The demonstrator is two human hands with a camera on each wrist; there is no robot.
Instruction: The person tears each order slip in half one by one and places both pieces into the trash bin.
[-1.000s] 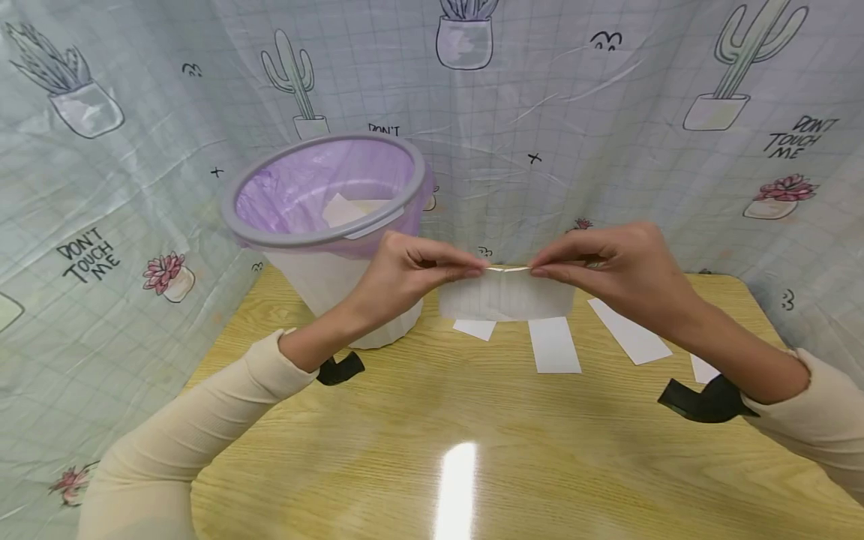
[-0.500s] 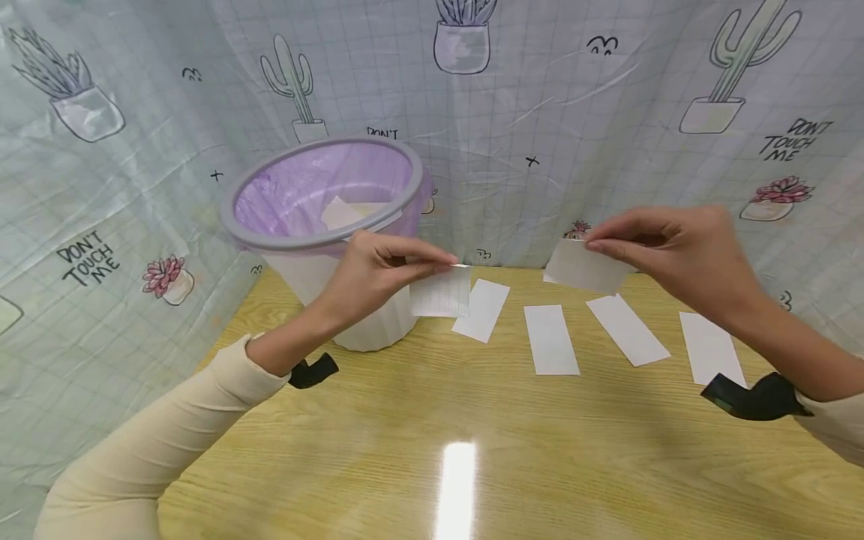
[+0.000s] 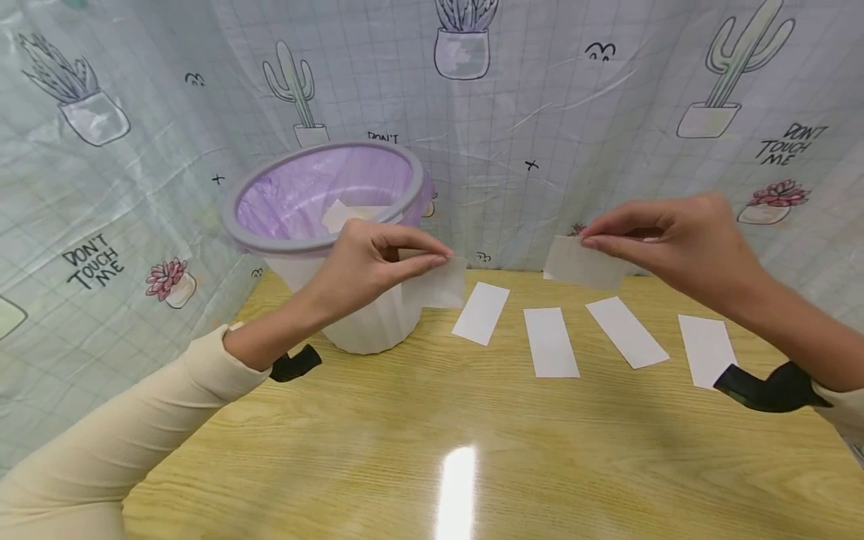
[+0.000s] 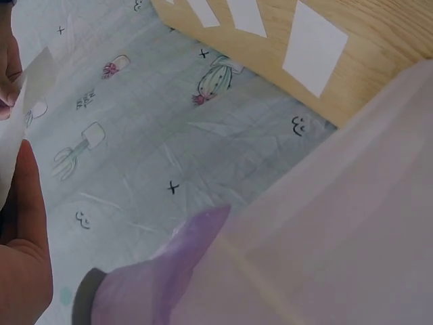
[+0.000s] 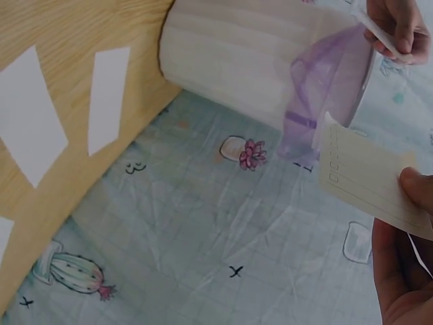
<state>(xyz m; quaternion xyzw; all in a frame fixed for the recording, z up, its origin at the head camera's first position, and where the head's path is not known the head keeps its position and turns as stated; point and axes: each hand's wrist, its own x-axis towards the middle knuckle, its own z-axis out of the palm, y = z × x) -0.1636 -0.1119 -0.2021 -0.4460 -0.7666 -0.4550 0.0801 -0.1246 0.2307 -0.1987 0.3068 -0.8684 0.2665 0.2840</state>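
My left hand (image 3: 371,262) pinches a small white piece of paper (image 3: 447,285) between thumb and fingers, hanging down in front of the bin's white side. Opposite it, my right hand (image 3: 675,240) pinches a second piece of paper (image 3: 574,262), held above the back edge of the table. In the right wrist view, this paper (image 5: 369,179) shows printed lines and a row of small boxes on one face. A wide gap separates the two hands. In the left wrist view, the left hand (image 4: 27,250) shows at the left edge with its paper upright.
A white bin (image 3: 371,322) with a grey rim and purple liner stands at the back left; pieces of paper (image 3: 335,216) lie inside. Several white paper strips (image 3: 551,343) lie along the back of the wooden table (image 3: 378,435). A patterned curtain (image 3: 493,195) hangs behind.
The paper held between both hands has come apart into two pieces. My left hand has moved left and my right hand right, each with its piece; more of the strips behind now shows.
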